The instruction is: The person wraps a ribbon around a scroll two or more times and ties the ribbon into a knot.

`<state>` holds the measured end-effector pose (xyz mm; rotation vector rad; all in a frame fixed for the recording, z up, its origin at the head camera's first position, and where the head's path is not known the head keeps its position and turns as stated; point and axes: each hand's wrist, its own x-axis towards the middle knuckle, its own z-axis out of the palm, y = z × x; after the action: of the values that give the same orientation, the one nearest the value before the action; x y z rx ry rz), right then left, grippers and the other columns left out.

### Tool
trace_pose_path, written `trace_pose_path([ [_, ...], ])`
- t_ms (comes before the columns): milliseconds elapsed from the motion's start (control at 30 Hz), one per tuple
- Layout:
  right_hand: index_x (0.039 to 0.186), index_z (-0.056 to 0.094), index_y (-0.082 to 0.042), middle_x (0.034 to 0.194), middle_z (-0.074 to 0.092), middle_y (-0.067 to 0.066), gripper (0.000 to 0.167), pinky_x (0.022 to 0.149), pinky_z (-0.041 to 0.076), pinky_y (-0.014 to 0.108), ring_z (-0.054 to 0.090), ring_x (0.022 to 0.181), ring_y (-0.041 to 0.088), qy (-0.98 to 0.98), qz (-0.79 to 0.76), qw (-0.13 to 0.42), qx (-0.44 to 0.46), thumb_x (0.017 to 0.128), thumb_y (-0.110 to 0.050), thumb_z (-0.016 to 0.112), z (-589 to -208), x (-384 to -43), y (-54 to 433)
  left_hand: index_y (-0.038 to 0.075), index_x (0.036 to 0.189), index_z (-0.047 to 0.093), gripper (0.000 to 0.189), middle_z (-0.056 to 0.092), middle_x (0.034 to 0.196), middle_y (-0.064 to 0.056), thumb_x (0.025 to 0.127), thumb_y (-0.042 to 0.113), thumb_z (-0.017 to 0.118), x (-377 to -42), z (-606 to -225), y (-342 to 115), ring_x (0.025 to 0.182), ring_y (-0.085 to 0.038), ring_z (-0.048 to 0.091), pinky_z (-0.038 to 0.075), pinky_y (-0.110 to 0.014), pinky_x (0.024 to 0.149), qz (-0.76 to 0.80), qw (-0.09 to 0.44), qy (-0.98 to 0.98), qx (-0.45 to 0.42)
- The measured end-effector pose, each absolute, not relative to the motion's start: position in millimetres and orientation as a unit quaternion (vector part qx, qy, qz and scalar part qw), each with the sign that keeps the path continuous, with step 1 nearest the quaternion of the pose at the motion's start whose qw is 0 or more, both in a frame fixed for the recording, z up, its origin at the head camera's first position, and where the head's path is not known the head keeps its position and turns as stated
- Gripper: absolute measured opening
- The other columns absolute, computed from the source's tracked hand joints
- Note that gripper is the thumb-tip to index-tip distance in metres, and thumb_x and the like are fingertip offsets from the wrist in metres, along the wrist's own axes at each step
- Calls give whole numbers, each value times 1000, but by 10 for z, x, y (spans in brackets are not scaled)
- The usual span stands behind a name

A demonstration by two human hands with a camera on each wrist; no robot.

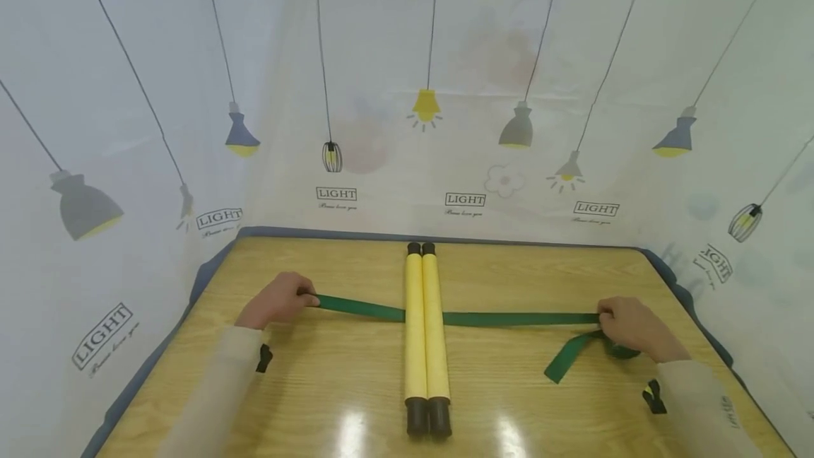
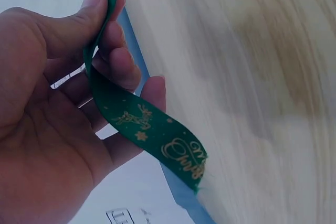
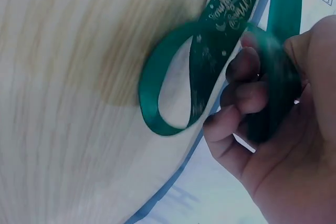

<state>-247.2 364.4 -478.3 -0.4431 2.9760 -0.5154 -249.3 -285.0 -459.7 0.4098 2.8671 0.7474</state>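
In the head view, a green ribbon (image 1: pixel 521 319) runs across the middle of the frame, under two yellow tubes (image 1: pixel 425 334) with dark caps that lie side by side, lengthwise, at centre. The left hand (image 1: pixel 280 299), left of centre, pinches one end between thumb and fingers; the right hand (image 1: pixel 631 325), toward the right, grips the other side with curled fingers, and a loose tail (image 1: pixel 564 360) slants down from it.

Only the left wrist view shows the ribbon's short cut end (image 2: pixel 155 132), trailing past the fingers toward the lower middle with gold lettering and a reindeer. Only the right wrist view shows plainly the open loop (image 3: pixel 150 90) left of the fingers, near centre; the ribbon within the grasp is blurred there.

The tubes' upper caps come near the table's far edge (image 1: pixel 343 235); their lower caps sit near the bottom of the frame. Broad stretches of wooden tabletop (image 1: pixel 318 387) separate each hand from the tubes, and the printed sheet (image 1: pixel 381 34) rises behind the far edge.
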Motion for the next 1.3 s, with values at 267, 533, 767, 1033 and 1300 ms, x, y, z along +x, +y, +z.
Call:
trace_pose_path([
  [267, 82, 66, -11, 64, 50, -2, 28, 57, 35, 32, 43, 58, 15, 978, -152, 22, -140, 97, -7, 44, -4737, -2462, 3690, 5, 93, 76, 16, 70, 83, -12, 101, 14, 65, -2426, -4533, -3128, 62, -14, 46, 40, -30, 60, 260, 78, 955, 121],
  [533, 79, 65, -12, 68, 54, 1, 23, 58, 34, 33, 43, 61, 17, 984, -131, 21, -120, 88, -3, 46, -4677, -2496, 3652, 5, 92, 76, 18, 68, 78, -11, 101, 17, 65, -2358, -4512, -3301, 60, -14, 45, 39, -31, 58, 264, 74, 954, 117],
  [767, 85, 69, -8, 72, 60, 3, 20, 56, 35, 33, 45, 60, 19, 984, -137, 31, -109, 79, -2, 51, -4635, -2503, 3667, 9, 92, 77, 14, 72, 84, -8, 99, 17, 68, -2358, -4515, -3482, 65, -16, 49, 41, -32, 61, 259, 58, 959, 101],
  [1033, 87, 71, -8, 74, 64, 4, 17, 53, 36, 34, 47, 59, 20, 988, -120, 37, -93, 83, -6, 54, -4653, -2489, 3664, 10, 92, 77, 14, 74, 88, -8, 99, 19, 68, -2321, -4492, -3583, 70, -16, 52, 42, -32, 65, 235, 53, 967, 82],
  [1300, 81, 67, -9, 71, 63, 2, 12, 52, 37, 33, 48, 57, 19, 985, -138, 38, -94, 84, -8, 56, -4700, -2515, 3654, 7, 97, 77, 15, 73, 92, -7, 99, 19, 68, -2272, -4445, -3729, 71, -17, 52, 43, -33, 64, 249, 53, 964, 73],
])
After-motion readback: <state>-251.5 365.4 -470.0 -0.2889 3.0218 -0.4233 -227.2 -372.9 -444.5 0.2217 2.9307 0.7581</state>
